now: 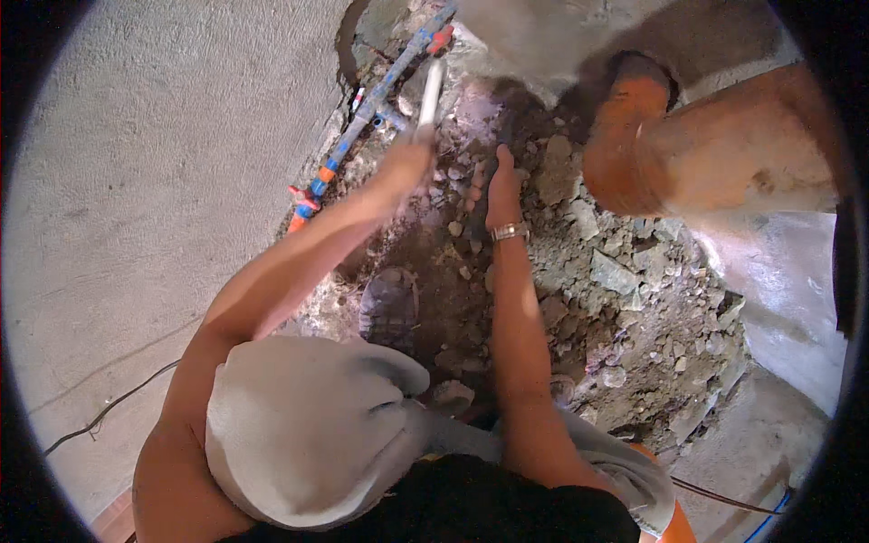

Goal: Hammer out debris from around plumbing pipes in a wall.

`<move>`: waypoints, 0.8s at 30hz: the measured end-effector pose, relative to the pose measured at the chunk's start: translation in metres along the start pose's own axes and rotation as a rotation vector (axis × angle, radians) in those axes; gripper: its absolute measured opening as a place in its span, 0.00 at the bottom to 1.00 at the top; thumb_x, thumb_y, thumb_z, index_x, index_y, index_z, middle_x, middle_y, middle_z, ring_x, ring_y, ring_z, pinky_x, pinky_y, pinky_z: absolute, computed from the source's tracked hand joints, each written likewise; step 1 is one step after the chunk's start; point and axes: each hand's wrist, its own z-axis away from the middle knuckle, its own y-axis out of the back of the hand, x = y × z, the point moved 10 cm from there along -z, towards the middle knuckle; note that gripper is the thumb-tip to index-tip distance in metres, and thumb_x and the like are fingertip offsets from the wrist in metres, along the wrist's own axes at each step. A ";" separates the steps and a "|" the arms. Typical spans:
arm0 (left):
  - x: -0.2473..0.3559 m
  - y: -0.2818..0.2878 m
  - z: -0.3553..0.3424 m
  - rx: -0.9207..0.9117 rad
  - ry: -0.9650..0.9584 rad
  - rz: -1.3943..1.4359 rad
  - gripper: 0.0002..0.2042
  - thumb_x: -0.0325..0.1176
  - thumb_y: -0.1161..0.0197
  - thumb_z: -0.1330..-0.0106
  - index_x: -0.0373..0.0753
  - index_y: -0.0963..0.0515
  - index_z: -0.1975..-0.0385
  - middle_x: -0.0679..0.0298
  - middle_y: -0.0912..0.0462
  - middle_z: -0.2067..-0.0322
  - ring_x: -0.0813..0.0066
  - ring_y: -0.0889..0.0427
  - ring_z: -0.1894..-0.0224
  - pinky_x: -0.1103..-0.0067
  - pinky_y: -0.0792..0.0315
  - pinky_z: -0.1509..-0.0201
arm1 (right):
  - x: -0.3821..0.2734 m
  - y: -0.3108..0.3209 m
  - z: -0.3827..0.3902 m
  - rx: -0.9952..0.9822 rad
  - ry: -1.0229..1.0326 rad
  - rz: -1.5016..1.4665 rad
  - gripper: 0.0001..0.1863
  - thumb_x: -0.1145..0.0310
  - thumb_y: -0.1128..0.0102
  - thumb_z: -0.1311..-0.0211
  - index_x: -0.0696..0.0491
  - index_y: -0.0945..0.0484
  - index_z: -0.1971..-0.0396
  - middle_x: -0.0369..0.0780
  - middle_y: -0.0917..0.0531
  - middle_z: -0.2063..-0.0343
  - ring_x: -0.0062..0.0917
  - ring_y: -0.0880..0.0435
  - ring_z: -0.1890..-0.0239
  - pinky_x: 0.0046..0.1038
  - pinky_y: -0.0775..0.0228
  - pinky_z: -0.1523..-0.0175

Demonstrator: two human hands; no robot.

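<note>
While both arms reach into the dug-out trench (579, 299), I see the left hand (407, 158) closed around the lower end of a white pipe (432, 90) that runs up toward the trench's top edge. Grip is tight, fingers wrapped, pipe tilted slightly right of vertical.

Right hand (501, 185) sits just beside it, near the trench centre, fingers narrow and pressed down into the rubble (625, 271). A dark, thin tool (484, 195) seems to lie along its left side; can't tell whether the hand actually grips it or only rests against it. Metal wristband (510, 232) on that wrist.

Blue pipe run (367, 109) with orange and red fittings crosses diagonally along the trench's left edge, from the top centre down to the left, just beside the white pipe. Large orange drain pipe (724, 145) enters from the right, its open socket end facing the trench's upper middle, well apart from both hands.

Trench floor is loose grey stones and dirt, heaviest on the right side. A shoe sole (389, 308) shows at the lower-left part of the trench, under the left forearm. Concrete floor (154, 181) to the left carries a thin dark cable (109, 407) near its lower edge. Grey cloth (308, 425) covers the knee at bottom centre.
</note>
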 end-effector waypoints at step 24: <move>-0.090 0.111 -0.152 0.394 -0.295 -0.531 0.13 0.37 0.40 0.35 0.30 0.23 0.63 0.52 0.16 0.71 0.59 0.15 0.69 0.69 0.23 0.68 | 0.002 -0.111 0.072 -0.347 -0.120 -0.091 0.27 0.37 0.59 0.32 0.47 0.31 0.75 0.31 0.34 0.87 0.20 0.35 0.88 0.27 0.41 0.84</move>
